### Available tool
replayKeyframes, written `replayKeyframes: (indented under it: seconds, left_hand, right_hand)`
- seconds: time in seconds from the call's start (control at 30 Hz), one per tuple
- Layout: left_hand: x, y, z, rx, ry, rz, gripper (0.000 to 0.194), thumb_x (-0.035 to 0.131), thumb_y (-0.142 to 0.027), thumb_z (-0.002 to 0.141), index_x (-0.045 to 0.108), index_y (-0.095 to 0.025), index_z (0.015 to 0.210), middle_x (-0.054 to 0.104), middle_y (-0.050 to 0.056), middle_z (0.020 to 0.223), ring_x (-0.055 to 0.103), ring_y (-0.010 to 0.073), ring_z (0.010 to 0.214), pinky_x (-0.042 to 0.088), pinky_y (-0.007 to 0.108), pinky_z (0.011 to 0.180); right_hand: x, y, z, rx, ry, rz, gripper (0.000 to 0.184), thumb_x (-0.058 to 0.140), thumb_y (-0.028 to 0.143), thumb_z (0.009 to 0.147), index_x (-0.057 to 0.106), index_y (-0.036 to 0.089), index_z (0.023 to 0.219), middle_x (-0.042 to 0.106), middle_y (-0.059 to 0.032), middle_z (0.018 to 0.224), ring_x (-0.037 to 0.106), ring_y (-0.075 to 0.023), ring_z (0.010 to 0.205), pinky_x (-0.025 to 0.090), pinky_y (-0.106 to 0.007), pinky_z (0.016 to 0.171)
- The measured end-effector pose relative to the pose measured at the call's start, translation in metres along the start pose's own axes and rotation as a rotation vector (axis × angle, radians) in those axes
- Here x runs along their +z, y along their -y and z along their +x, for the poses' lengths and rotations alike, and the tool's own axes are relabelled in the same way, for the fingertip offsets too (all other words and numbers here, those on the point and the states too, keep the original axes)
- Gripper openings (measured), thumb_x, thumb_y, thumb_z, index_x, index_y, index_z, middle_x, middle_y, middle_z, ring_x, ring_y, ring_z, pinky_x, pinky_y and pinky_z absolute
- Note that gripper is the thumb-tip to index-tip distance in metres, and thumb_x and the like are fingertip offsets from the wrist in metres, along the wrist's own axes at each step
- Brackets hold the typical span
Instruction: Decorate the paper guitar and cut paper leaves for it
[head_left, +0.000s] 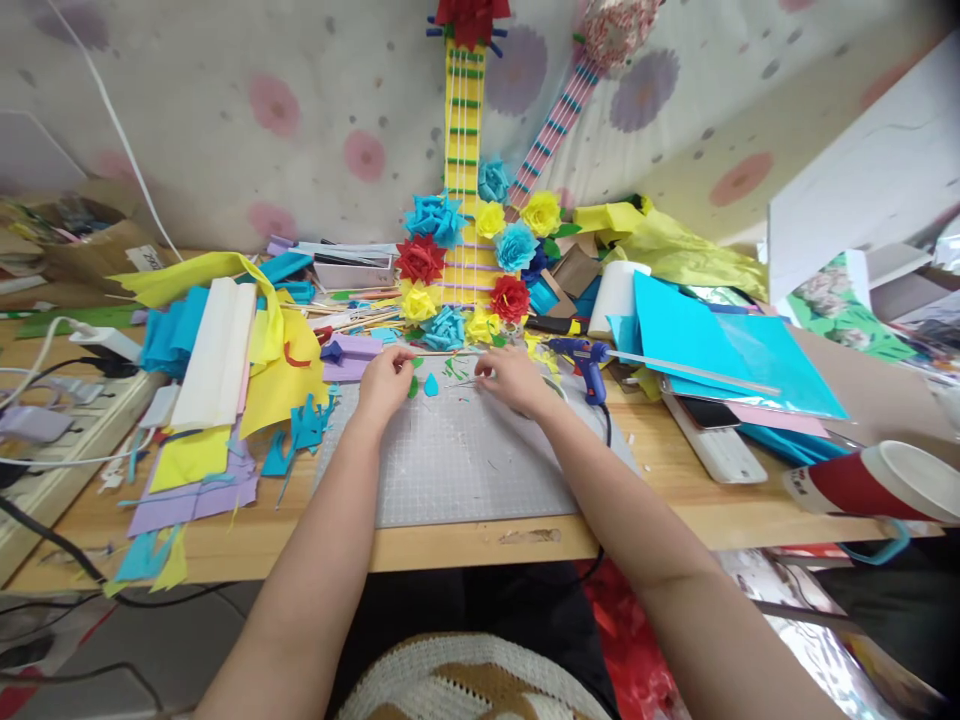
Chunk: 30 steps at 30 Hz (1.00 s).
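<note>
Over the back of a grey cutting mat [465,470], both my hands are closed in pinches. My left hand [386,382] has a small green paper leaf [413,387] at its fingertips. From the fingers of my right hand [514,380], a thin pointed tool [466,384], apparently tweezers, reaches left. Between the hands lie a blue paper petal [430,385] and small green paper scraps [453,368]. Behind them stands a yellow toy guitar [463,130] with strings, ringed by blue, red and yellow paper flowers.
A blue glue gun [589,365] stands right of the mat, its cord running down. Crepe paper [217,350] and a power strip [82,440] are at left. Blue sheets [697,340], a phone [712,412] and a red-and-white cup [877,480] are at right. A pink guitar neck [555,130] leans behind.
</note>
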<state>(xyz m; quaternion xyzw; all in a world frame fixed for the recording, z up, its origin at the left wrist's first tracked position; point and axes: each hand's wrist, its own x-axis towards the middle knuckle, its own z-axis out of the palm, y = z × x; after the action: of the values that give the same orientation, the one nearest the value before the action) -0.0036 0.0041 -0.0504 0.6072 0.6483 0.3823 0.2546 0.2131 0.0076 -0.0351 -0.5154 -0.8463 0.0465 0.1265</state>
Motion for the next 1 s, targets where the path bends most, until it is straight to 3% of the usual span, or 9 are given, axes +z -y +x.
replayKeyframes:
  seconds: [0.1, 0.27, 0.37, 0.6, 0.73, 0.83, 1.0]
  left_hand:
    - [0.002, -0.002, -0.003, 0.081, 0.088, 0.038, 0.017, 0.047, -0.019, 0.072, 0.062, -0.019, 0.081, 0.062, 0.001, 0.071, 0.053, 0.0116, 0.057, 0.04, 0.023, 0.055]
    - [0.006, 0.001, -0.008, 0.207, 0.364, 0.094, 0.019, 0.057, -0.028, 0.07, 0.063, -0.022, 0.086, 0.064, 0.0, 0.076, 0.053, 0.0119, 0.06, 0.039, 0.023, 0.055]
    - [0.01, 0.001, -0.009, 0.217, 0.415, 0.135, 0.022, 0.061, -0.029, 0.067, 0.064, -0.025, 0.089, 0.065, -0.001, 0.076, 0.054, 0.0123, 0.061, 0.038, 0.023, 0.055]
    - [0.013, -0.008, -0.012, 0.227, 0.32, 0.246, 0.024, 0.063, -0.026, 0.068, 0.064, -0.026, 0.092, 0.067, -0.001, 0.083, 0.056, 0.0134, 0.063, 0.039, 0.025, 0.059]
    - [0.011, -0.015, -0.013, 0.184, 0.059, 0.219, 0.02, 0.059, -0.025, 0.071, 0.063, -0.024, 0.091, 0.066, 0.001, 0.092, 0.055, 0.0127, 0.064, 0.041, 0.026, 0.063]
    - [0.016, -0.018, -0.014, 0.084, -0.092, 0.05, 0.014, 0.054, -0.028, 0.075, 0.063, -0.021, 0.083, 0.066, 0.001, 0.084, 0.055, 0.0115, 0.062, 0.044, 0.025, 0.063]
    - [0.042, -0.027, -0.022, -0.174, 0.107, -0.543, 0.022, 0.055, -0.034, 0.074, 0.062, -0.016, 0.084, 0.067, 0.005, 0.083, 0.062, 0.0132, 0.066, 0.048, 0.023, 0.053]
  right_hand:
    - [0.011, 0.003, -0.003, -0.041, 0.023, -0.056, 0.011, 0.054, 0.025, 0.078, 0.062, 0.019, 0.084, 0.062, -0.0071, 0.091, 0.051, -0.0209, 0.089, 0.034, -0.032, 0.08]
    - [0.021, -0.001, -0.003, -0.066, 0.025, -0.092, 0.012, 0.051, 0.025, 0.082, 0.06, 0.018, 0.085, 0.061, -0.0084, 0.091, 0.05, -0.0215, 0.091, 0.033, -0.032, 0.078]
    - [0.023, -0.001, -0.006, -0.075, 0.012, -0.104, 0.014, 0.05, 0.027, 0.084, 0.059, 0.017, 0.086, 0.061, -0.0087, 0.09, 0.05, -0.0219, 0.091, 0.032, -0.033, 0.078]
    - [0.022, 0.003, -0.01, 0.008, -0.006, -0.042, 0.016, 0.042, 0.022, 0.087, 0.056, 0.014, 0.09, 0.062, -0.0107, 0.087, 0.052, -0.0214, 0.084, 0.034, -0.032, 0.076]
    - [0.018, 0.009, -0.01, 0.093, -0.082, 0.14, 0.011, 0.043, 0.019, 0.084, 0.054, 0.016, 0.085, 0.062, -0.008, 0.084, 0.053, -0.0189, 0.079, 0.036, -0.029, 0.073]
    - [0.015, 0.015, -0.012, 0.147, -0.175, 0.325, 0.008, 0.043, 0.019, 0.082, 0.052, 0.018, 0.082, 0.061, -0.0047, 0.081, 0.053, -0.0166, 0.077, 0.038, -0.027, 0.071]
    - [0.018, 0.023, -0.013, 0.197, -0.2, 0.526, 0.008, 0.043, 0.023, 0.082, 0.05, 0.02, 0.081, 0.062, -0.0016, 0.078, 0.054, -0.0138, 0.072, 0.04, -0.026, 0.069]
